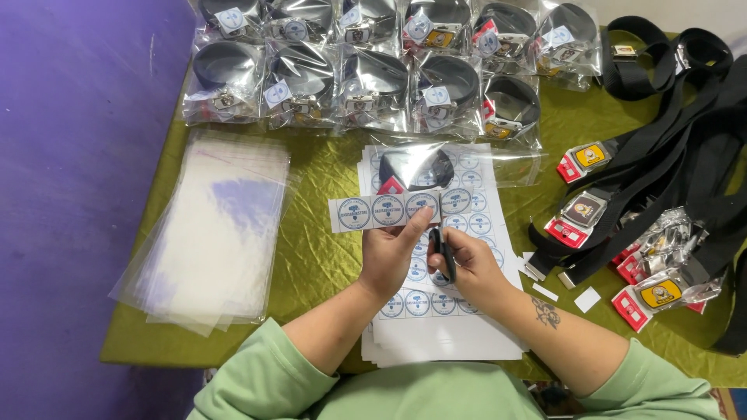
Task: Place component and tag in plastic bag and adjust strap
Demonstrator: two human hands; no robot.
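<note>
The left hand [387, 253] pinches a strip of three round stickers [384, 211] (blue-ringed), and the right hand [467, 264] grips black scissors [444, 253].

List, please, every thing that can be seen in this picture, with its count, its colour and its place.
sticker strip: one, white with three blue round stickers, held up over the table's middle
scissors: one, black, in the right hand
sticker sheets: a stack, white with blue rounds, under the hands
bagged belt: one, black in clear bag, lying on the sheets
packed belts: about twelve, black in clear bags, two rows at the far edge
empty bags: a pile, clear, left side
loose belts: a heap, count unclear, black with coloured buckles, right side
paper scraps: a few, white, right of the sheets
tablecloth: one, olive green
left hand: grip on the strip
right hand: grip on the scissors
</note>
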